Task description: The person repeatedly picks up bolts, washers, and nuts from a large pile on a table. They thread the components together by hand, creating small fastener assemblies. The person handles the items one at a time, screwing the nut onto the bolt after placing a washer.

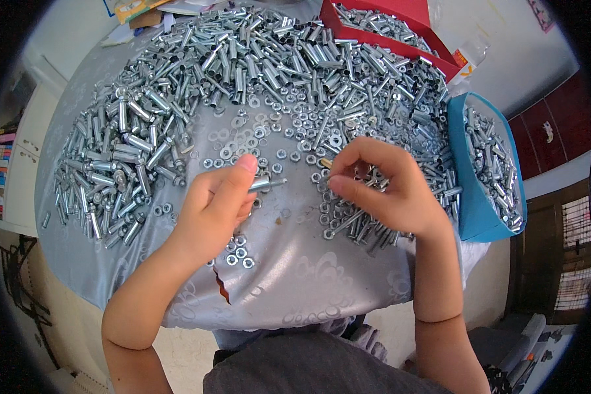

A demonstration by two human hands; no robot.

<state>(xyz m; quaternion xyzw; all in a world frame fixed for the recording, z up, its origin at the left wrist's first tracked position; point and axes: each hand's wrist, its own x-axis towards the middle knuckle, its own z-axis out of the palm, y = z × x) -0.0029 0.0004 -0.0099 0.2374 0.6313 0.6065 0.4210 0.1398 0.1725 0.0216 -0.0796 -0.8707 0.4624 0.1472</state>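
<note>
My left hand [210, 207] is closed around a silver sleeve anchor bolt [262, 184], its thin threaded end pointing right. Over the loose hardware to the right, my right hand [394, 187] has thumb and index finger brought together in a pinch. Whatever lies between those fingertips is too small to make out. Hex nuts [240, 252] are scattered beneath and around both hands. Flat washers [240, 142] lie just beyond the left hand. Under the right hand, loose bolts [364, 226] are partly hidden by the palm.
Loose metal sleeves [256, 52] are heaped across the far side. Sleeved bolts [138, 141] form a pile at left. A red box [440, 60] and a blue box [471, 197] hold more hardware at right. The grey tablecloth [295, 289] has a tear [222, 287] near its front edge.
</note>
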